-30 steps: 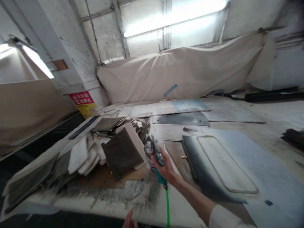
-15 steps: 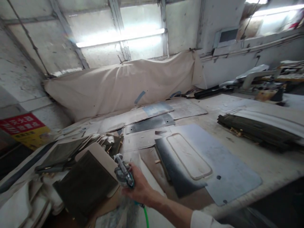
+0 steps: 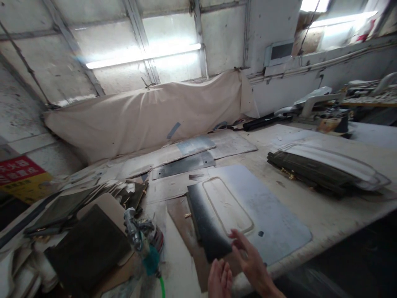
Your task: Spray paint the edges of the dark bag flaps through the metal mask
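Observation:
A spray gun (image 3: 140, 241) with a teal grip and a green hose (image 3: 161, 287) stands on the bench by itself, with no hand on it. My right hand (image 3: 252, 261) hovers to its right with fingers spread and holds nothing, just over the near edge of a grey spray board (image 3: 273, 223). On that board, a dark panel (image 3: 204, 225) lies beside a rounded rectangular outline. My left hand (image 3: 219, 281) is beside my right at the bottom edge, fingers stretched out and empty.
A heap of dark and pale flat pieces (image 3: 83, 244) lies left of the spray gun. At the right sits a stack of dark panels (image 3: 313, 169) under a white sheet. A beige cloth (image 3: 149, 116) hangs along the back wall. The bench's front edge (image 3: 341, 225) runs at lower right.
My right hand has let go of the spray gun, which now stands on the bench. Both hands have come together near the front edge. The view has swung right.

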`<state>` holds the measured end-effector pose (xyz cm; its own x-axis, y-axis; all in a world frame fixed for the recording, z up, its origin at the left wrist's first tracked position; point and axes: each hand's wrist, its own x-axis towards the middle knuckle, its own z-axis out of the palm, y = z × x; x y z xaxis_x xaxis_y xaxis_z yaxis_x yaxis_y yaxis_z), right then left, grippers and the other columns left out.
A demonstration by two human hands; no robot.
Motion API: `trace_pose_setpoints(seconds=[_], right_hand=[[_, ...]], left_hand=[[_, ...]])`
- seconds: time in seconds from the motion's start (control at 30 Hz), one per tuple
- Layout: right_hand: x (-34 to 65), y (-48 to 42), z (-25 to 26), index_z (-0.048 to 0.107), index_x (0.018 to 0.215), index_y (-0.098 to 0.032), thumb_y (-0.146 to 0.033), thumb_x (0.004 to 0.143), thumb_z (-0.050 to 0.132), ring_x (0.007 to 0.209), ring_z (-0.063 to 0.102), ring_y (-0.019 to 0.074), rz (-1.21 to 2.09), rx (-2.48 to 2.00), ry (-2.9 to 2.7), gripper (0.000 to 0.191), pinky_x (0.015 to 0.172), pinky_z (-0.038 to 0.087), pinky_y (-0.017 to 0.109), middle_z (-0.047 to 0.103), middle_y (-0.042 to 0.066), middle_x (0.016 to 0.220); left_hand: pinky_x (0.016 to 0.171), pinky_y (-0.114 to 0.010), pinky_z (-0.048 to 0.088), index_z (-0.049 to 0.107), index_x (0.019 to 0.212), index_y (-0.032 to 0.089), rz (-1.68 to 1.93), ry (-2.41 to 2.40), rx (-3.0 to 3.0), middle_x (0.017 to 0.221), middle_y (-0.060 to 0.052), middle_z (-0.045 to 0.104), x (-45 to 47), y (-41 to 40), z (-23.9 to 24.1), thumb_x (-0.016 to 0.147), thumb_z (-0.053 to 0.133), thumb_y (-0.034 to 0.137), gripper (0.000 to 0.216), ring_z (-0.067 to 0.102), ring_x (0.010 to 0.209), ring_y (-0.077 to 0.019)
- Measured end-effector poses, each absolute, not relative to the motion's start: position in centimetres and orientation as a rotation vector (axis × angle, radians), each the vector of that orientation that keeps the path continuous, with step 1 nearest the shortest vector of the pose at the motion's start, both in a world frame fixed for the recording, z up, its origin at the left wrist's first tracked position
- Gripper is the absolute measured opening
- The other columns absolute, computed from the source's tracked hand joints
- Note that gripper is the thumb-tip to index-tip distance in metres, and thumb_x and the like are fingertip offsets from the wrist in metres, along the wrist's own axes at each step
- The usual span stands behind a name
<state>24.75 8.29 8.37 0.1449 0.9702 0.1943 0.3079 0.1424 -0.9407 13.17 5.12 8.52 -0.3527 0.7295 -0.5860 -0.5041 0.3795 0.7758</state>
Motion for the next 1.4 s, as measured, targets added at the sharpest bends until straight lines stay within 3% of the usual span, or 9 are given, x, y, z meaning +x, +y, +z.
trace_pose_setpoints(seconds=[0.17,0.4,0.53,0.7,0.93,1.07,1.23,1.3,1.4], right_hand=[[34.0,7.1,3.2,0.053,0.112,-0.006,-0.016,0.077,0.033,0.102,0.057,0.022,0.424,-1.727,-1.744,0.042,0.088,0.047,0.034,0.06,0.017,0.112],[35.6,6.7,3.9,0.063,0.105,-0.012,-0.002,0.066,0.042,0.106,0.051,0.024,0.387,-1.776,-2.054,0.045,0.095,0.039,0.035,0.06,0.013,0.114],[35.6,7.4,4.2,0.061,0.11,-0.012,0.0,0.067,0.04,0.106,0.051,0.0256,0.388,-1.809,-2.088,0.049,0.092,0.04,0.038,0.059,0.013,0.117],[36.3,8.2,4.7,0.062,0.109,-0.012,0.004,0.064,0.037,0.107,0.051,0.0244,0.437,-1.804,-2.179,0.053,0.094,0.039,0.036,0.058,0.012,0.12],[36.7,9.1,5.2,0.062,0.11,-0.013,0.001,0.064,0.037,0.11,0.052,0.024,0.533,-1.77,-2.236,0.054,0.096,0.039,0.035,0.057,0.011,0.122],[36.7,9.4,4.4,0.062,0.111,-0.012,0.0,0.062,0.038,0.112,0.052,0.0239,0.605,-1.78,-2.231,0.056,0.097,0.04,0.034,0.056,0.012,0.124],[37.5,9.9,3.8,0.062,0.112,-0.018,-0.009,0.068,0.043,0.109,0.055,0.0241,0.719,-1.77,-2.056,0.049,0.096,0.043,0.033,0.06,0.011,0.12],[36.8,11.2,5.2,0.056,0.119,-0.019,-0.019,0.073,0.047,0.11,0.055,0.0253,0.693,-1.714,-1.886,0.047,0.094,0.044,0.036,0.059,0.013,0.121],[32.9,14.7,9.5,0.036,0.133,-0.015,-0.035,0.075,0.051,0.115,0.05,0.0271,0.661,-1.559,-1.582,0.063,0.093,0.044,0.041,0.049,0.017,0.13]], left_hand=[[0.065,-0.02,0.05,0.055,0.073,0.015,1.346,1.184,-0.251,0.083,-0.005,0.057,16.8,7.3,9.5,0.074,0.051,0.014,0.004,0.06,0.07,-0.0092],[0.061,-0.015,0.05,0.05,0.062,0.014,1.473,1.205,-0.134,0.067,0.001,0.05,19.0,8.1,8.9,0.073,0.054,0.009,0.013,0.055,0.061,-0.0051],[0.066,-0.02,0.054,0.049,0.056,0.013,1.526,1.273,0.219,0.056,0.004,0.046,20.2,9.0,6.2,0.074,0.058,0.02,0.021,0.053,0.057,-0.0055],[0.07,-0.025,0.055,0.052,0.064,0.012,1.505,1.269,0.286,0.063,-0.002,0.059,20.4,9.4,5.7,0.07,0.064,0.034,0.025,0.065,0.069,-0.0148],[0.066,-0.028,0.058,0.051,0.065,0.014,1.568,1.161,0.138,0.061,-0.002,0.063,19.9,10.8,9.5,0.065,0.067,0.026,0.02,0.066,0.065,-0.0168],[0.065,-0.026,0.057,0.053,0.064,0.012,1.643,1.09,0.056,0.061,-0.003,0.064,17.8,12.8,14.1,0.073,0.055,0.013,0.009,0.065,0.061,-0.0127],[0.067,-0.022,0.056,0.059,0.074,0.011,1.641,1.011,-0.032,0.07,-0.006,0.068,15.3,15.5,19.8,0.078,0.046,0.009,0.014,0.065,0.068,-0.0105],[0.067,-0.022,0.056,0.059,0.073,0.01,1.619,0.996,-0.068,0.07,-0.007,0.068,15.0,16.4,21.2,0.079,0.044,0.009,0.016,0.065,0.067,-0.0107],[0.067,-0.021,0.056,0.06,0.078,0.01,1.605,0.97,-0.08,0.072,-0.008,0.068,15.1,17.6,22.6,0.079,0.044,0.008,0.016,0.065,0.069,-0.011]])
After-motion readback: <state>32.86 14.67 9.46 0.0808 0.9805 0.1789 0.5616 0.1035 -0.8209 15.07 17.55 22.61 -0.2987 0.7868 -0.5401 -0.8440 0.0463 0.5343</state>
